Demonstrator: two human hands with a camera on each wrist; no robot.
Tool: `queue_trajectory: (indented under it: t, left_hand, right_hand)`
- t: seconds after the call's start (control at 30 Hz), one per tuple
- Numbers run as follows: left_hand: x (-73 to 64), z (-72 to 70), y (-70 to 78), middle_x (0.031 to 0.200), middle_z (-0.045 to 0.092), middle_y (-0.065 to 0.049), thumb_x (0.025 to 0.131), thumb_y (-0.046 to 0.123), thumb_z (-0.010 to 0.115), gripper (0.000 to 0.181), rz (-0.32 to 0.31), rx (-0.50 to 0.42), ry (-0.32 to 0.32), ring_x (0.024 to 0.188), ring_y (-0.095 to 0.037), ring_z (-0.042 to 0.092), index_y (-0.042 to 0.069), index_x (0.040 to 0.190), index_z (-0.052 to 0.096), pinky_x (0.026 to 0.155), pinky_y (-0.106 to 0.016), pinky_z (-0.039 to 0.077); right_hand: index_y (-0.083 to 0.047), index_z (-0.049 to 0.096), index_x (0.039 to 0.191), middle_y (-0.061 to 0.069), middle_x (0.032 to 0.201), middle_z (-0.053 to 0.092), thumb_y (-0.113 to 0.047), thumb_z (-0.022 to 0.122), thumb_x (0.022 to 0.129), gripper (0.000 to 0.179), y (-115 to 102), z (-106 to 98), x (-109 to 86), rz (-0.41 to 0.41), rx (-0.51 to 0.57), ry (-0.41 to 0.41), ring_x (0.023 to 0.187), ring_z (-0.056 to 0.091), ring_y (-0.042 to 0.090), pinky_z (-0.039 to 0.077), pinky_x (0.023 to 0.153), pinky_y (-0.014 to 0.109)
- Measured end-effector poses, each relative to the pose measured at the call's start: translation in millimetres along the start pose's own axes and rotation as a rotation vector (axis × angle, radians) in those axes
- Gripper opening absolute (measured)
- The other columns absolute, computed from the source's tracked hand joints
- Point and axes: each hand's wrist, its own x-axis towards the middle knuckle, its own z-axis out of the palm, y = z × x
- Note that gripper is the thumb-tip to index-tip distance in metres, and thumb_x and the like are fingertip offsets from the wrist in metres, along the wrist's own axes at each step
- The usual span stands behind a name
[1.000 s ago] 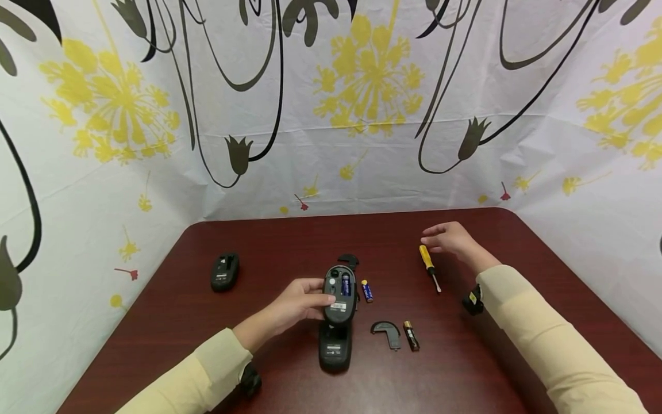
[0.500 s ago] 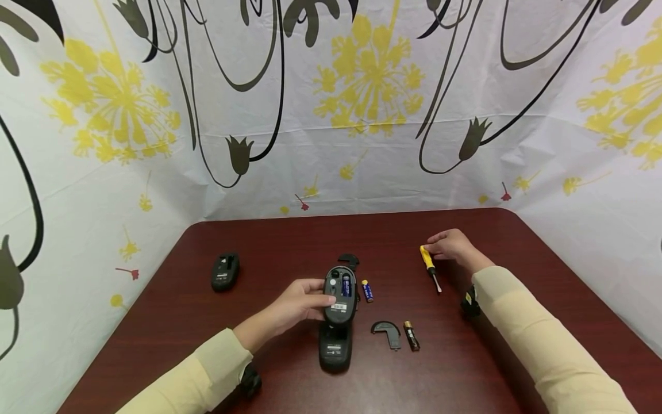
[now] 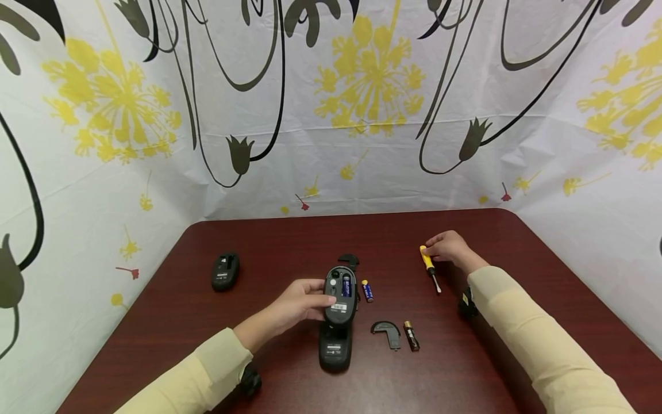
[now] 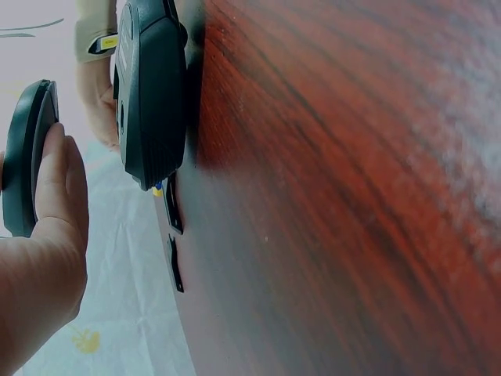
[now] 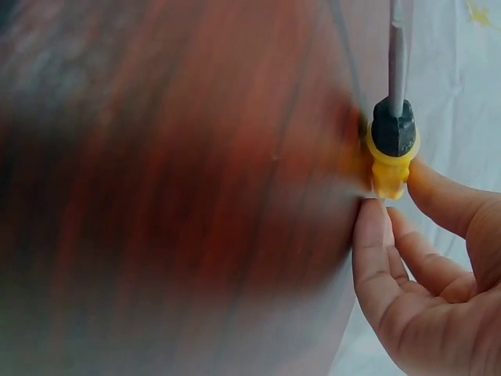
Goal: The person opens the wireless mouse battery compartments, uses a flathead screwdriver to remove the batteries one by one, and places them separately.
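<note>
My left hand (image 3: 295,305) grips a black computer mouse (image 3: 338,313), thumb across its underside. The mouse's battery bay lies uncovered, with a blue battery (image 3: 346,286) in it. In the left wrist view this mouse (image 4: 23,168) is held apart from a second black mouse (image 4: 153,94) on the table; from the head view it overlaps that second mouse (image 3: 335,348). At the right, my right hand (image 3: 451,248) pinches the yellow handle of a screwdriver (image 3: 427,260) between thumb and fingers. Close up, the thumb and a fingertip stand on either side of the handle (image 5: 389,174).
A third mouse (image 3: 224,271) lies underside up at the left of the dark red table (image 3: 279,241). Near the middle are a blue battery (image 3: 367,291), a black battery (image 3: 411,336) and two dark hook-shaped covers, one nearer (image 3: 388,333) and one farther (image 3: 349,260).
My right hand has come down from just beyond the screwdriver onto its handle, and its fingers have closed there. The left hand and its mouse stay in place.
</note>
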Motion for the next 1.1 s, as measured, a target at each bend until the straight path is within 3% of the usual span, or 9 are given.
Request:
queue_trajectory:
  t: [0.17, 0.5, 0.8, 1.1]
  left_hand:
    - [0.0, 0.2, 0.6, 0.118, 0.063, -0.024, 0.091, 0.004, 0.064, 0.052, -0.004, 0.006, 0.002, 0.097, -0.025, 0.067, -0.014, 0.135, 0.045, 0.082, -0.043, 0.055]
    - [0.0, 1.2, 1.6, 0.118, 0.063, -0.024, 0.091, 0.005, 0.065, 0.052, -0.006, 0.008, 0.007, 0.097, -0.026, 0.067, -0.014, 0.135, 0.045, 0.082, -0.043, 0.055]
    - [-0.2, 1.4, 0.9, 0.118, 0.063, -0.024, 0.091, 0.005, 0.065, 0.052, -0.005, 0.004, 0.011, 0.096, -0.025, 0.067, -0.014, 0.135, 0.045, 0.082, -0.043, 0.055]
    - [-1.0, 1.6, 1.0, 0.117, 0.063, -0.023, 0.091, 0.006, 0.065, 0.051, -0.012, 0.01, 0.013, 0.097, -0.025, 0.067, -0.013, 0.134, 0.046, 0.082, -0.043, 0.056]
  right_hand:
    - [0.018, 0.056, 0.118, 0.02, 0.101, 0.066, -0.003, 0.069, 0.089, 0.039, -2.6, 2.8, 0.2, 0.001, -0.024, 0.011, 0.081, 0.066, 0.019, 0.058, 0.076, 0.036]
    - [0.015, 0.059, 0.117, 0.025, 0.105, 0.064, -0.006, 0.072, 0.087, 0.039, -8.3, 8.8, 2.2, 0.013, -0.085, 0.036, 0.074, 0.065, 0.015, 0.058, 0.07, 0.032]
    - [0.015, 0.06, 0.116, 0.029, 0.114, 0.059, -0.005, 0.068, 0.09, 0.034, -13.6, 10.9, -0.3, 0.024, -0.094, 0.015, 0.085, 0.065, 0.024, 0.058, 0.074, 0.034]
    - [0.018, 0.056, 0.12, 0.031, 0.123, 0.055, -0.002, 0.065, 0.091, 0.037, -10.1, 5.8, 2.3, 0.062, 0.033, -0.043, 0.088, 0.065, 0.022, 0.057, 0.079, 0.036]
